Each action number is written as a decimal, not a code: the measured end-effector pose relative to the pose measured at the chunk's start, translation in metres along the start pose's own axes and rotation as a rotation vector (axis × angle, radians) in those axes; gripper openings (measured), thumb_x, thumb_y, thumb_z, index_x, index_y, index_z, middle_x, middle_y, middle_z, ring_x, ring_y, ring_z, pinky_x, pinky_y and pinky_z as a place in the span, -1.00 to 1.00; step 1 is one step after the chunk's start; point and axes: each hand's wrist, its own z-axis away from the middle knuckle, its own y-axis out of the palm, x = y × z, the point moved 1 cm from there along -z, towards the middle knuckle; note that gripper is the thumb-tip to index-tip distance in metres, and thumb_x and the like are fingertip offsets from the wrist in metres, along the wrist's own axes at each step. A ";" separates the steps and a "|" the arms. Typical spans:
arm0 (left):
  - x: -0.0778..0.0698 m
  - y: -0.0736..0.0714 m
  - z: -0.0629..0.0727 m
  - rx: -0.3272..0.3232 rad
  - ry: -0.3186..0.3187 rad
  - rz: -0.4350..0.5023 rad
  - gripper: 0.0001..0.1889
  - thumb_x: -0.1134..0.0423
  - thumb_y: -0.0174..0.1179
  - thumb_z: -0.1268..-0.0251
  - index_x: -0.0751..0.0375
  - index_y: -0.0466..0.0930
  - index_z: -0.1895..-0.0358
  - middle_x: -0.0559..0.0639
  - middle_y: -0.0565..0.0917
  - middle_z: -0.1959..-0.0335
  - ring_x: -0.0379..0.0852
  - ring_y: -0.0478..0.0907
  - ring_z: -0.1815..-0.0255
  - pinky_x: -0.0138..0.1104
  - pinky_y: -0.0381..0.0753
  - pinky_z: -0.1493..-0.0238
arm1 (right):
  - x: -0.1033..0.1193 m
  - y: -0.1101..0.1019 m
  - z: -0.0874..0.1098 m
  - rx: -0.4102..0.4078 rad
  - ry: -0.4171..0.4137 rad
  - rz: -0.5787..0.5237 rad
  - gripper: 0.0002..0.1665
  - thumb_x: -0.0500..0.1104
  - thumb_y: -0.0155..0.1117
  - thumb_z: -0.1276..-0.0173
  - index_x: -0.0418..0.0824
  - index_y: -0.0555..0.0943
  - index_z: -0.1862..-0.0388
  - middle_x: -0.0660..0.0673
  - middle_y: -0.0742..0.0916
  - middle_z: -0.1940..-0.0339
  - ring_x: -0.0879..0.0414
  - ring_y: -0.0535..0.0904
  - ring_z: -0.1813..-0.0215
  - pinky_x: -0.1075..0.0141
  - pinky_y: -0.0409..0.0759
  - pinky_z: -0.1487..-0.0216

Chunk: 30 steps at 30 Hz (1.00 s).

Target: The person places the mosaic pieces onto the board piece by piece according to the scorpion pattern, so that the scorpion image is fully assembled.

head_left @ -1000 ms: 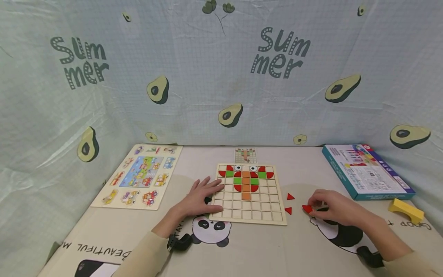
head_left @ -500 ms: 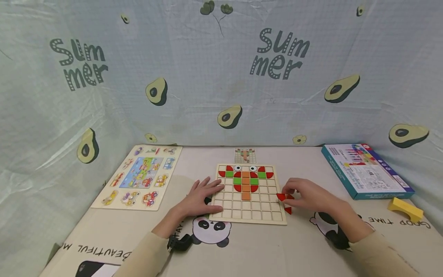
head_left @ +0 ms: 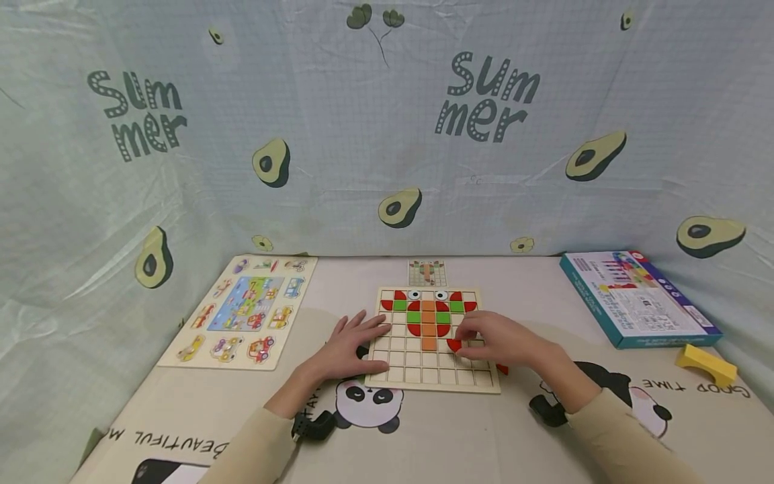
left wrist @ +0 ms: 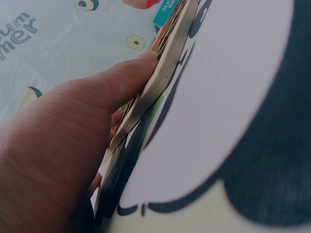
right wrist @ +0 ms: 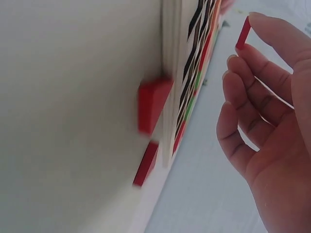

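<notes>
My left hand (head_left: 351,349) rests on the left edge of a wooden grid board (head_left: 417,378), its fingers extended over the rim. Over the board's right half, my right hand (head_left: 504,341) pinches a small flat red puzzle piece (head_left: 453,345) between thumb and forefinger. The right wrist view shows that piece (right wrist: 243,33) edge-on, apart from the board. Red, green and orange pieces (head_left: 428,329) and two round eye pieces (head_left: 414,295) fill cells in the upper board. One red triangle (head_left: 502,369) lies beside the right edge; another red triangle (right wrist: 151,107) shows in the right wrist view.
A small pattern card (head_left: 426,273) lies behind the board. To the left is a wooden picture puzzle (head_left: 242,309). On the right are a blue-sided box (head_left: 641,299) and a yellow arched block (head_left: 706,367). A patterned cloth wall (head_left: 338,134) rises behind the table.
My right hand has moved left with the red puzzle piece, from the table beyond the triangles to over the board's right half. My left hand has stayed in place.
</notes>
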 end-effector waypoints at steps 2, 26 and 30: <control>0.001 0.000 0.000 0.000 0.002 0.001 -0.20 -0.21 0.32 -0.25 0.05 0.38 -0.50 0.02 0.25 -0.57 0.22 -0.14 -0.62 0.19 -0.31 -0.51 | 0.004 0.002 -0.005 0.013 -0.009 -0.009 -0.82 -0.04 0.47 -0.33 -0.05 0.71 0.16 0.13 0.66 0.24 0.14 0.59 0.14 0.21 0.65 0.04; 0.000 0.001 0.000 0.000 0.000 -0.007 -0.21 -0.20 0.32 -0.26 0.05 0.39 -0.50 0.02 0.24 -0.57 0.23 -0.13 -0.62 0.21 -0.29 -0.51 | 0.025 0.025 -0.032 0.088 -0.078 0.074 -0.88 -0.05 0.45 -0.34 -0.04 0.70 0.24 0.16 0.57 0.38 0.21 0.46 0.30 0.35 0.52 0.23; 0.000 0.000 0.000 0.002 -0.004 -0.001 -0.21 -0.21 0.31 -0.25 0.05 0.39 -0.50 0.02 0.25 -0.57 0.23 -0.13 -0.62 0.20 -0.29 -0.51 | 0.027 0.024 -0.032 0.089 -0.085 0.088 -0.88 -0.06 0.45 -0.34 -0.05 0.69 0.25 0.17 0.56 0.39 0.22 0.45 0.30 0.36 0.52 0.23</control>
